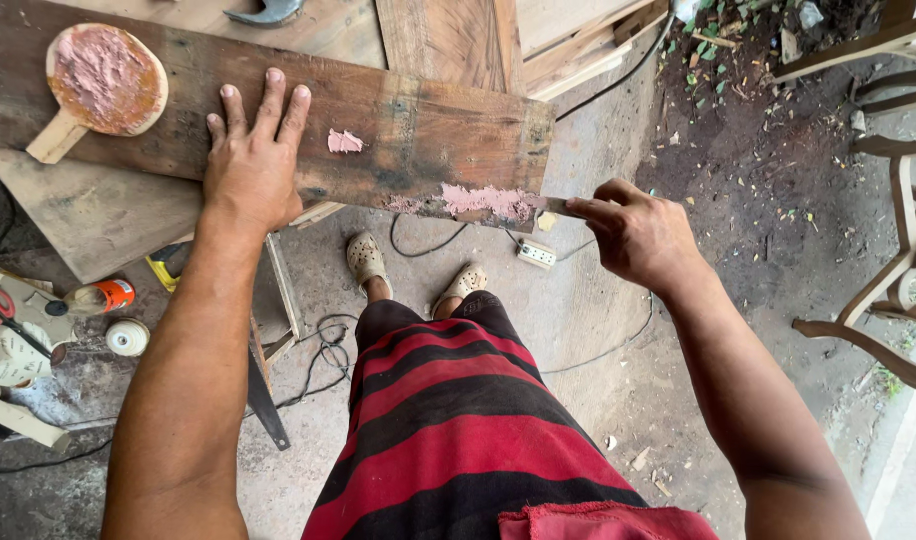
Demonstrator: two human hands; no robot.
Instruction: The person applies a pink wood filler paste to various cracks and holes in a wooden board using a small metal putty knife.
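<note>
On the plank (418, 130), far left, lies a round paddle (103, 85) smeared with pink filler. My left hand (250, 165) presses flat, fingers spread, mid-plank. My right hand (633, 235) pinches a scraper (558, 207) (mostly hidden) at the plank's near right edge, beside a pink smear (488, 200).

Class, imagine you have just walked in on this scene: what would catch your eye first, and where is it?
Pink filler smeared along the near edge of a dark wooden board, where the right hand presses a small blade. The left hand lies flat on the board. At the board's far left rests a round wooden paddle heaped with the same pink paste.
</note>
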